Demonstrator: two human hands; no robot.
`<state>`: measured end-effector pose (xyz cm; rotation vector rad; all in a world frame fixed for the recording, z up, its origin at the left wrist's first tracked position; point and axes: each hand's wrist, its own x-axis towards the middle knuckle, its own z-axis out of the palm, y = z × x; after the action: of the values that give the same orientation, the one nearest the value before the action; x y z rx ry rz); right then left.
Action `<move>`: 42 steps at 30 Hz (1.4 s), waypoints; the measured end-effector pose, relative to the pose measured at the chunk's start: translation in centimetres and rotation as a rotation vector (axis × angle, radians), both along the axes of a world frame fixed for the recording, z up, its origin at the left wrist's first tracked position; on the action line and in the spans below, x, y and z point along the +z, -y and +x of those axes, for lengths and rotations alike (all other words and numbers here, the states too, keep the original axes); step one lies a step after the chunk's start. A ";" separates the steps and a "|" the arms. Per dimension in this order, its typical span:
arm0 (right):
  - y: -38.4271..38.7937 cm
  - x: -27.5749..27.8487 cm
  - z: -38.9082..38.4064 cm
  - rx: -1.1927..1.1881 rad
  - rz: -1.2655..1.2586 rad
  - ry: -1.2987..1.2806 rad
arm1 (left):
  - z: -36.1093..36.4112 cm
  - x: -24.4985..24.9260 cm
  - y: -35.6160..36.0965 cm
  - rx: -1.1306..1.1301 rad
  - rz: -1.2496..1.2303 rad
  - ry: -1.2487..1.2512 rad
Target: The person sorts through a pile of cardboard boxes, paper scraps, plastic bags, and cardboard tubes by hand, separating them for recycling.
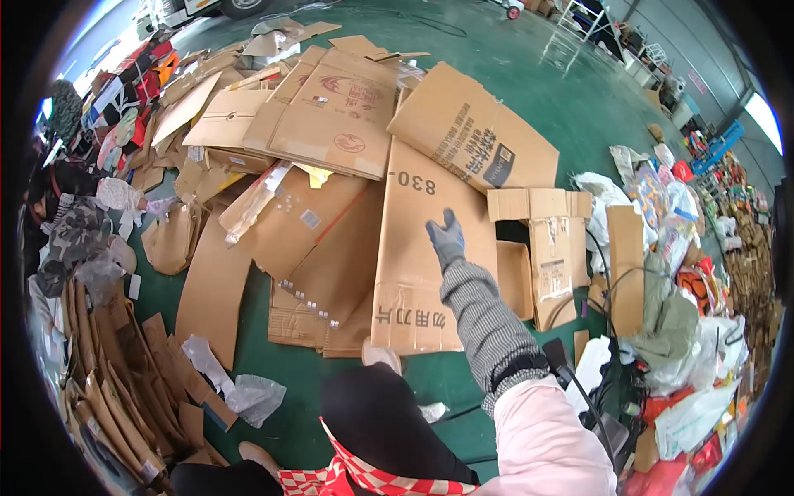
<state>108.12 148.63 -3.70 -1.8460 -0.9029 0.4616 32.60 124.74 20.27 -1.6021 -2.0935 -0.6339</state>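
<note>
My right hand (447, 238), in a grey-blue glove, reaches forward with thumb and fingers spread and nothing in it. It overlaps a large flat cardboard sheet (422, 273) printed with "830" and Chinese characters. Behind it, another printed cardboard sheet (484, 132) lies tilted across the top of the first. Just right of the hand stand an open shallow cardboard box (514, 277) and a folded carton (552, 256) with a label. My left hand is out of view.
Flattened boxes (331, 107) pile up ahead and to the left. Upright cardboard pieces (116, 372) are stacked at lower left. Plastic bags and sacks (678, 331) heap on the right, near black cables (608, 289). A clear plastic bag (256, 399) lies on the green floor (298, 405).
</note>
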 end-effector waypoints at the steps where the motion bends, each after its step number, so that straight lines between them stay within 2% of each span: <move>1: -2.5 0.5 -0.1 0.025 -0.050 0.229 | 2.9 -0.3 -1.7 -0.068 -0.010 0.058; 3: -6.0 5.4 -1.4 0.124 -0.292 0.476 | 11.1 -0.4 -5.0 -0.153 -0.143 0.194; 4: -8.1 6.4 -1.7 0.143 -0.291 0.478 | 14.7 -1.9 -5.9 -0.315 -0.104 0.481; 6: -12.9 7.6 -1.9 0.210 -0.477 0.779 | 16.5 -6.4 -7.0 -0.351 -0.177 0.669; 7: -15.4 7.7 -1.8 0.228 -0.464 0.786 | 17.4 -7.1 -7.2 -0.332 -0.165 0.671; 9: -19.7 7.3 -1.1 0.254 -0.509 1.079 | 21.9 -6.7 -7.6 -0.358 -0.457 0.295; 11: -24.2 6.5 0.0 0.276 -0.492 1.188 | 23.0 -6.6 -7.6 -0.272 -0.516 0.375; 13: -28.8 5.1 1.6 0.291 -0.492 1.479 | 23.1 -6.0 -7.7 -0.190 -0.563 0.456; 16: -34.9 3.7 4.5 0.361 -0.472 1.400 | 22.0 -5.7 -7.8 -0.221 -0.553 0.383; 18: -35.9 3.1 5.2 0.425 -0.505 1.305 | 21.1 -6.1 -7.2 -0.128 -0.637 0.502; 19: -36.0 2.4 5.3 0.421 -0.588 1.553 | 20.7 -6.4 -7.0 -0.127 -0.652 0.495; 20: -35.2 3.0 4.5 0.408 -0.654 1.806 | 20.4 -6.6 -6.9 -0.103 -0.679 0.482; 21: -34.8 2.4 4.1 0.410 -0.668 1.805 | 20.2 -7.1 -6.9 -0.078 -0.696 0.474; 23: -33.0 1.8 3.5 0.629 -0.607 1.811 | 20.0 -7.8 -7.1 -0.072 -0.712 0.485; 25: -29.9 3.3 2.4 0.866 -0.669 1.786 | 20.7 -8.8 -7.9 -0.128 -0.640 0.636; 27: -23.9 6.4 0.6 1.086 -0.612 1.792 | 22.2 -9.5 -9.6 -0.155 -0.649 0.739; 29: -18.6 5.9 0.0 1.109 -0.419 1.774 | 23.7 -11.2 -12.5 -0.320 -0.617 0.929; 30: -15.4 6.6 -0.8 1.176 -0.331 1.746 | 25.2 -12.7 -13.9 -0.330 -0.545 0.990; 31: -12.1 7.8 -1.8 1.234 -0.248 1.714 | 27.7 -13.3 -15.9 -0.348 -0.563 1.182; 32: -9.2 8.5 -3.0 1.273 -0.138 1.662 | 29.7 -15.3 -17.6 -0.646 -0.515 1.294; 34: -4.6 9.4 -7.1 1.339 0.040 1.537 | 35.6 -16.9 -20.9 -0.704 -0.699 1.692; 35: -2.9 10.0 -9.8 1.369 0.102 1.464 | 38.5 -18.4 -22.6 -0.626 -0.874 1.873; 36: -0.9 10.5 -13.1 1.305 0.143 1.506 | 40.3 -18.6 -23.1 -0.557 -0.962 2.120; 37: 0.3 8.6 -16.5 1.270 0.221 1.139 | 41.9 -18.4 -22.9 -0.471 -1.041 2.364; 38: 1.4 10.0 -19.4 1.241 0.281 1.221 | 41.3 -21.7 -22.7 -0.762 -0.838 1.486; 39: 3.0 11.9 -22.1 1.220 0.335 1.295 | 39.2 -23.7 -21.3 -0.880 -0.744 1.047; 40: 4.6 11.6 -24.3 1.235 0.383 1.144 | 37.1 -25.7 -19.9 -0.900 -0.589 0.611; 42: 6.1 13.0 -24.9 1.225 0.444 0.984 | 31.8 -26.1 -17.8 -1.004 -0.494 0.034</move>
<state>83.18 142.55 9.32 -0.8391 -2.5596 -0.0201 64.43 142.53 -5.84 -2.9542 -1.3906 -0.4226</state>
